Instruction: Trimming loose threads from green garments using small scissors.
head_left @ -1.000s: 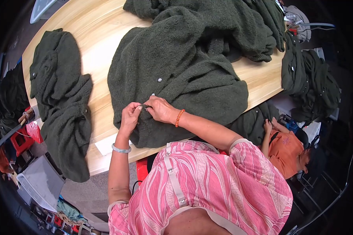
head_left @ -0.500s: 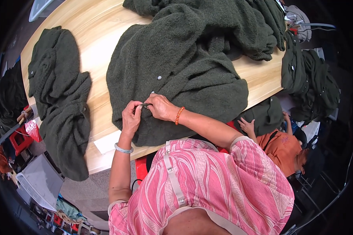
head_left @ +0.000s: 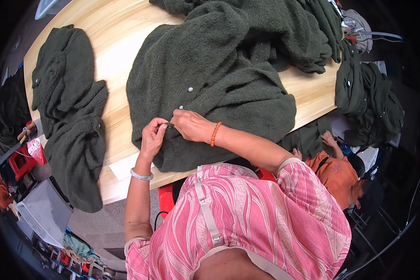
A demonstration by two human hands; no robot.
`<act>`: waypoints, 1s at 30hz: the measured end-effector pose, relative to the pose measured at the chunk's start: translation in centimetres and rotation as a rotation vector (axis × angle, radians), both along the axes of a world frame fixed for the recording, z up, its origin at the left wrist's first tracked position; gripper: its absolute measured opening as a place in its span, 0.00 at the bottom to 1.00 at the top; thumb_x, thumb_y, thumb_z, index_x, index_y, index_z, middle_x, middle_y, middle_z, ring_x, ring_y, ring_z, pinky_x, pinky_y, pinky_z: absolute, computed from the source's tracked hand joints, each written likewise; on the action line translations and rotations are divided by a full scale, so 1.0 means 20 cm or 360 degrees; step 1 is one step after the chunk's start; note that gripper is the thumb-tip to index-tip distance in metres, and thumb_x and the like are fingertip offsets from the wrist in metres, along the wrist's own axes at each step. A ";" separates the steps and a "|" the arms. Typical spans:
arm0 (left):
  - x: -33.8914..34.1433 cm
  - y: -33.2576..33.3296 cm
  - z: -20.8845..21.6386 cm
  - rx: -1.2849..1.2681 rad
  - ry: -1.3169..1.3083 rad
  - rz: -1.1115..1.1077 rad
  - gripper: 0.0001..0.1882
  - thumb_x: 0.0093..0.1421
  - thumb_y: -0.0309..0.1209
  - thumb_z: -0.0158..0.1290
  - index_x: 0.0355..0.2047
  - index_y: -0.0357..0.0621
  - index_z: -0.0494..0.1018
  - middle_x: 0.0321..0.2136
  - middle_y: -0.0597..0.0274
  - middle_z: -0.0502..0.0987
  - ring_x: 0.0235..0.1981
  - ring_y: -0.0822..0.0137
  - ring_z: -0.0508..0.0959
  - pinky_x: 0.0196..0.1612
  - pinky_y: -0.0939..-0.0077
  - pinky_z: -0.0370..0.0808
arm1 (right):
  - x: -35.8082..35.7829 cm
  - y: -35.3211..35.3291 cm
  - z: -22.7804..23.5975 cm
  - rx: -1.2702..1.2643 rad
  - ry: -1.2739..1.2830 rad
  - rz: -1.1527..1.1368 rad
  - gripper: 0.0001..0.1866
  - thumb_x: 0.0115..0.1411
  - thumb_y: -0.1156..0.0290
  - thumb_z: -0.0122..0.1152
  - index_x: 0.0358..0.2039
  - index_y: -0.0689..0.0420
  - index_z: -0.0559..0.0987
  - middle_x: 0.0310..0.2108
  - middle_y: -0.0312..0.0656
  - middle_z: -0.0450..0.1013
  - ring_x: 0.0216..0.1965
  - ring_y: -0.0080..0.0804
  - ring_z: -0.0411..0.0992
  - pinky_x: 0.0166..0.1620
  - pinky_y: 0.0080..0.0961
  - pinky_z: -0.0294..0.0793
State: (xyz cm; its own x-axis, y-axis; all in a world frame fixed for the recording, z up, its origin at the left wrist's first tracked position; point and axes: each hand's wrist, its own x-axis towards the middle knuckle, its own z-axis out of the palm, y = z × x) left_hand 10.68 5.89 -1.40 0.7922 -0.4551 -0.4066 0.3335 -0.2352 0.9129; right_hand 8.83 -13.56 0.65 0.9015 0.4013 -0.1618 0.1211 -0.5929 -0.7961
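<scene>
A dark green knitted cardigan (head_left: 172,65) lies spread on the wooden table in front of me, its near edge by my body. Two shiny round buttons show on it, an upper button (head_left: 190,89) and a lower button (head_left: 181,107) just beyond my fingers. My left hand (head_left: 152,136) pinches the cardigan's edge between thumb and fingers. Close against it, my right hand (head_left: 191,126) is closed at the same edge, its fingertips partly hidden. Whatever small thing may sit between the fingertips cannot be made out.
Another dark green garment (head_left: 70,112) lies bunched along the left side of the pale wooden table (head_left: 114,93). More green knitwear (head_left: 368,98) is piled at the right. A co-worker in an orange top (head_left: 333,175) handles green cloth there. A grey bin (head_left: 44,212) stands lower left, near a red stool (head_left: 23,161).
My hands stay at the cardigan's edge; the right hand has turned slightly, its fingers tucked more over the cloth. The co-worker's hands have shifted on the green cloth. The view has moved slightly.
</scene>
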 end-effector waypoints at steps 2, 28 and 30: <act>0.01 -0.01 -0.01 -0.0034 -0.0043 0.0062 0.03 0.62 0.24 0.49 0.35 0.38 0.72 0.24 0.76 0.68 0.24 0.84 0.63 0.26 0.88 0.61 | -0.01 0.00 0.01 -0.0087 -0.0088 0.0098 0.05 0.48 0.80 0.56 0.28 0.65 0.75 0.34 0.53 0.70 0.37 0.50 0.72 0.43 0.40 0.73; 0.07 0.04 0.09 -0.0243 0.0350 -0.0089 0.02 0.63 0.25 0.51 0.35 0.40 0.70 0.28 0.75 0.70 0.29 0.85 0.67 0.32 0.90 0.64 | 0.08 -0.09 -0.07 0.0745 0.0688 -0.0038 0.12 0.59 0.67 0.59 0.27 0.65 0.76 0.18 0.38 0.66 0.22 0.16 0.62 0.25 0.24 0.62; 0.06 0.05 0.06 -0.0280 0.0392 -0.0063 0.02 0.63 0.25 0.52 0.35 0.41 0.71 0.28 0.75 0.71 0.29 0.85 0.67 0.33 0.90 0.64 | 0.10 -0.08 -0.05 0.0740 0.0770 -0.0025 0.14 0.60 0.65 0.60 0.27 0.65 0.76 0.17 0.37 0.67 0.22 0.14 0.61 0.25 0.24 0.62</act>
State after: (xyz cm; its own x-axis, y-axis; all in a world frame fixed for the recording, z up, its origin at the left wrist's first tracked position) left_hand 11.82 6.88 -0.13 0.6598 -0.5644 -0.4962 0.5434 -0.0977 0.8337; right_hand 10.82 -15.16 -0.26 0.7772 0.5144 -0.3625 -0.3197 -0.1736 -0.9315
